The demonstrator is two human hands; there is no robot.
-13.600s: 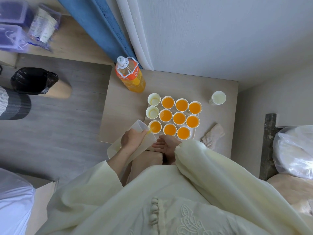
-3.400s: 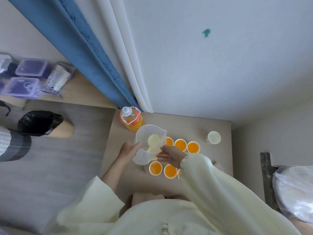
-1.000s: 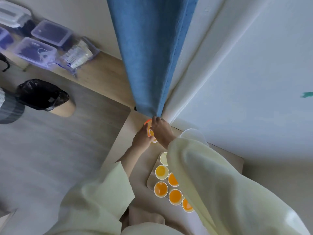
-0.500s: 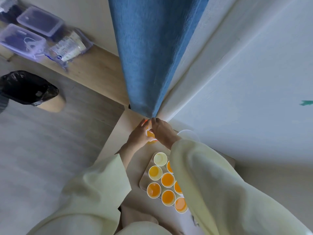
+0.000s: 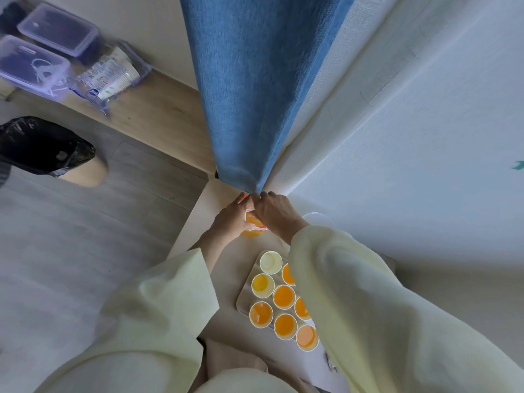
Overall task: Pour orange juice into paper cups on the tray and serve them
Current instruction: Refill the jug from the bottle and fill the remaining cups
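The orange juice bottle (image 5: pixel 253 229) stands at the far left corner of the table (image 5: pixel 207 202), between both hands. The left hand (image 5: pixel 230 219) grips its side; the right hand (image 5: pixel 275 213) curls over its top.

On the worktop (image 5: pixel 204 222) the tray (image 5: pixel 244 296) holds the paper cups (image 5: pixel 283 296), the juice bottle (image 5: pixel 252 231) stands behind it below the curtain (image 5: pixel 255 95), between the left hand (image 5: pixel 231 218) and right hand (image 5: pixel 273 212), and a bin (image 5: pixel 42 146) sits on the floor (image 5: pixel 85 236) leftward.

Juice bottle (image 5: pixel 253 230) mostly hidden; tray (image 5: pixel 243 301) partly
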